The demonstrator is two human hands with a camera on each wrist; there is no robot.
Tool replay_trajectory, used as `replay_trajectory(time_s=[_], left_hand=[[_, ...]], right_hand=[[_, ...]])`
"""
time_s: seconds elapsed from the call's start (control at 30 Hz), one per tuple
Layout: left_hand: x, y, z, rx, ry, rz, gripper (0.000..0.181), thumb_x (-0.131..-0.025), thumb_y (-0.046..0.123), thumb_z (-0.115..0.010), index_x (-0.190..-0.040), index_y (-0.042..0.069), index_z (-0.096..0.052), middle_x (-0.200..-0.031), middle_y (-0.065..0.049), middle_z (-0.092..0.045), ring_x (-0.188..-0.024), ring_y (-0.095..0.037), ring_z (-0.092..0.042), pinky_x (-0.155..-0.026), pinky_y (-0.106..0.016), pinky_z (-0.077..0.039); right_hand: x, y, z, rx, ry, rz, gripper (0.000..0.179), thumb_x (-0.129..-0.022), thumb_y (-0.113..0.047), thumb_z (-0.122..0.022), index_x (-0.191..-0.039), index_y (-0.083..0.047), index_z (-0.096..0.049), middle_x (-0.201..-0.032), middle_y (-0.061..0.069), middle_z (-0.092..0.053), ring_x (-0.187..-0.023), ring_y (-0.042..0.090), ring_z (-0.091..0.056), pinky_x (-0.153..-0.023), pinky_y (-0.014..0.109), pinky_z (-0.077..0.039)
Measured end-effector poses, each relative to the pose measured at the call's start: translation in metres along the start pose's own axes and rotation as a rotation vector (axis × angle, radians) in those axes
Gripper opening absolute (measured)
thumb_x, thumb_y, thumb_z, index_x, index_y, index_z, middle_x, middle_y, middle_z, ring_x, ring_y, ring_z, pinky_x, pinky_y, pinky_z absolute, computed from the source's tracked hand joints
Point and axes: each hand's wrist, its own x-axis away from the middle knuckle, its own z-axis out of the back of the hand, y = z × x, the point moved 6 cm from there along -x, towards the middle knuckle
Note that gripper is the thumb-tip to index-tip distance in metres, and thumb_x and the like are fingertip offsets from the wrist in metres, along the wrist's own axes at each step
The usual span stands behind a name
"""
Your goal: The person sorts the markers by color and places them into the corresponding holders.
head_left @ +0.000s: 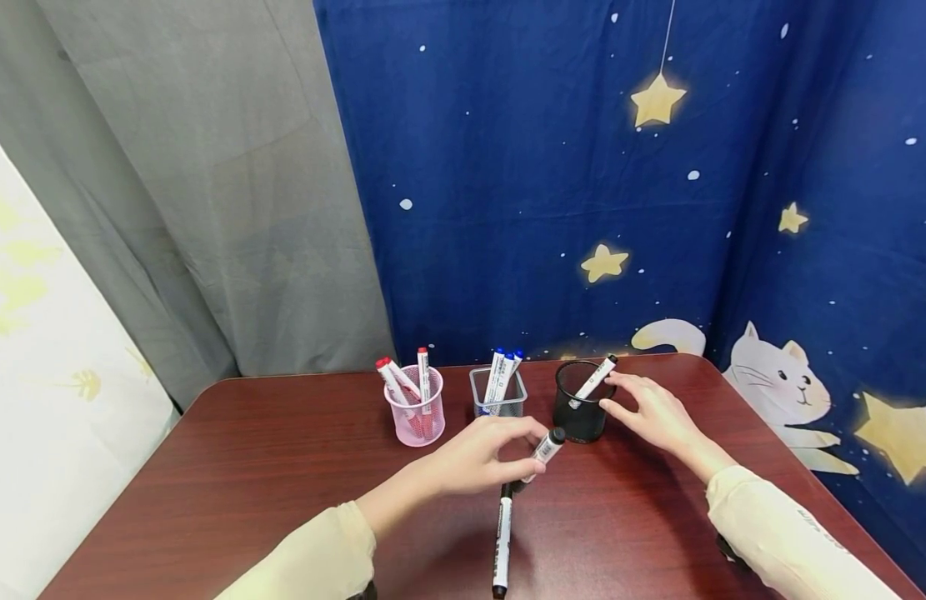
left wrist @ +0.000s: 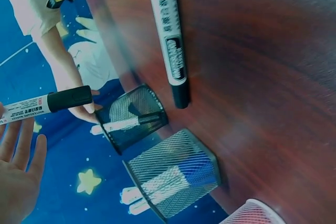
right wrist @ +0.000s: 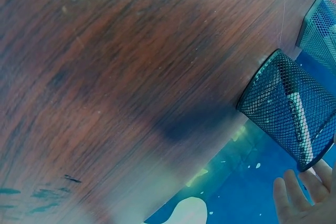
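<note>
My left hand (head_left: 481,454) pinches a whiteboard marker (head_left: 547,448) with a white barrel and black cap, tilted above the table. Its black cap end shows large in the left wrist view, the other fingers extended below. My right hand (head_left: 653,412) touches the rim of a black mesh pen holder (head_left: 580,421), its fingers fairly straight. Leaning inside that holder is another black-capped marker (head_left: 593,379), also seen through the mesh in the right wrist view. A third black marker (head_left: 503,542) lies on the table just below the left hand.
A pink mesh pen cup (head_left: 420,433) with red-capped markers stands at the back left. Between it and the black holder is a grey square mesh holder (head_left: 515,407) with blue-capped markers. The brown table (head_left: 297,467) ends against grey and blue curtains.
</note>
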Motion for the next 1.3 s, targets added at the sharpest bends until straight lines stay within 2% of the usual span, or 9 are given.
replay_trajectory(time_s=[0.17, 0.47, 0.67, 0.8, 1.03, 1.2, 1.3], left_hand=[[-0.015, -0.003, 0.006, 0.082, 0.037, 0.016, 0.021, -0.081, 0.013, -0.064, -0.100, 0.008, -0.057, -0.086, 0.005, -0.061, -0.080, 0.002, -0.054, -0.074, -0.016, -0.041], [-0.040, -0.011, 0.013, 0.102, 0.084, 0.117, 0.023, -0.082, 0.012, -0.062, -0.103, 0.004, -0.055, -0.089, -0.001, -0.062, -0.081, -0.001, -0.055, -0.076, -0.019, -0.042], [-0.053, -0.016, 0.015, 0.158, 0.126, 0.157, 0.023, -0.083, 0.010, -0.062, -0.102, 0.001, -0.055, -0.089, -0.006, -0.061, -0.080, -0.007, -0.057, -0.076, -0.022, -0.044], [-0.059, -0.020, 0.016, 0.202, 0.151, 0.184, 0.024, -0.083, 0.008, -0.061, -0.104, -0.001, -0.054, -0.090, -0.008, -0.060, -0.081, -0.013, -0.057, -0.076, -0.024, -0.045], [-0.065, -0.002, 0.030, 0.237, 0.176, 0.241, 0.020, -0.082, -0.001, -0.058, -0.101, -0.006, -0.054, -0.088, -0.015, -0.059, -0.080, -0.019, -0.057, -0.074, -0.021, -0.044], [-0.068, -0.008, 0.031, 0.252, 0.200, 0.262, 0.019, -0.082, -0.001, -0.058, -0.100, -0.007, -0.054, -0.086, -0.016, -0.059, -0.078, -0.021, -0.058, -0.074, -0.023, -0.045], [-0.071, -0.024, 0.026, 0.243, 0.215, 0.273, 0.021, -0.083, 0.003, -0.059, -0.102, -0.004, -0.054, -0.087, -0.013, -0.060, -0.079, -0.020, -0.058, -0.074, -0.025, -0.045]], right_hand=[[0.000, 0.000, 0.002, 0.000, 0.003, 0.002, 0.043, -0.081, -0.034, -0.062, -0.112, -0.006, -0.058, -0.116, 0.015, -0.054, -0.106, 0.032, -0.047, -0.081, 0.050, -0.038], [0.000, 0.001, 0.003, -0.004, 0.002, -0.004, 0.043, -0.081, -0.035, -0.062, -0.113, -0.006, -0.058, -0.116, 0.015, -0.054, -0.106, 0.032, -0.047, -0.080, 0.050, -0.038], [0.000, 0.001, 0.003, -0.002, 0.013, 0.006, 0.042, -0.080, -0.033, -0.063, -0.112, -0.005, -0.058, -0.115, 0.015, -0.055, -0.104, 0.032, -0.049, -0.080, 0.049, -0.039], [0.000, 0.002, 0.003, -0.002, 0.015, 0.011, 0.043, -0.080, -0.033, -0.063, -0.112, -0.005, -0.058, -0.114, 0.015, -0.055, -0.103, 0.032, -0.049, -0.080, 0.049, -0.039], [0.000, 0.001, 0.002, -0.001, 0.007, 0.012, 0.043, -0.081, -0.033, -0.063, -0.112, -0.004, -0.058, -0.114, 0.016, -0.055, -0.104, 0.033, -0.049, -0.081, 0.048, -0.038], [0.000, 0.000, 0.003, -0.005, 0.010, 0.006, 0.043, -0.080, -0.034, -0.063, -0.112, -0.005, -0.058, -0.114, 0.015, -0.055, -0.104, 0.032, -0.049, -0.081, 0.049, -0.039], [0.000, -0.001, 0.002, -0.005, 0.010, 0.007, 0.042, -0.080, -0.034, -0.063, -0.112, -0.006, -0.058, -0.114, 0.015, -0.055, -0.104, 0.031, -0.049, -0.080, 0.049, -0.039]])
